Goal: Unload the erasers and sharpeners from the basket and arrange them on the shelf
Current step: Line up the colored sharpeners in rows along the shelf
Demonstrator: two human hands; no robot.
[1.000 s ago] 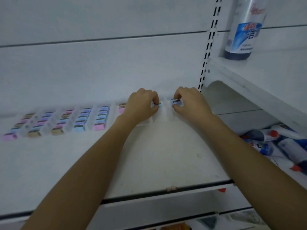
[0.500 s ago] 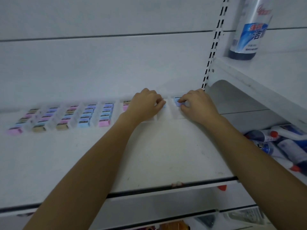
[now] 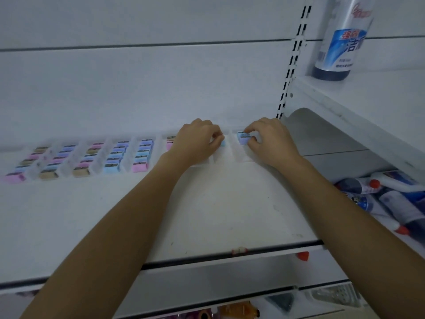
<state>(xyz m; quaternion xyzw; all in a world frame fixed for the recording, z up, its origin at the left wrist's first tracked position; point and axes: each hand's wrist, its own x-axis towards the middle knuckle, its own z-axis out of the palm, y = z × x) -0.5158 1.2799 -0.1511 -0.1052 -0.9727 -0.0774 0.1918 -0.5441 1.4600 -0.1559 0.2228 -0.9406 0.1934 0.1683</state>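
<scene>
Right grip (image 3: 269,141): thumb and fingertips narrowed on a blue sharpener (image 3: 242,137), which sits at the far end of a lane on the shelf (image 3: 230,203), close to the back panel.

Left grip (image 3: 197,141): fingers curled, fingertips pinching a small blue piece (image 3: 222,143) one lane to the left. Most of it is hidden by the fingers, so I cannot tell whether it is an eraser or a sharpener.

Both items are touching or nearly touching the shelf surface. What look like clear dividers (image 3: 239,155) run between the lanes.

Further left: finished rows (image 3: 112,155) of pink, blue, purple and tan pieces, packed front to back and facing the same way. A partly covered row lies just behind the left wrist.

Basket not in view. A spray bottle (image 3: 340,38) stands on the higher shelf at right, with more bottles (image 3: 391,199) lying on a lower level at right.

Judgement on the step: seating the first pieces of two new lanes.
- Push each piece square against the back.
- Keep the blade face up to match the finished rows.
- Let go only once each sits flat.
- Lift the fingers straight up so neither piece twists.
- Keep the left wrist off the neighbouring row.
</scene>
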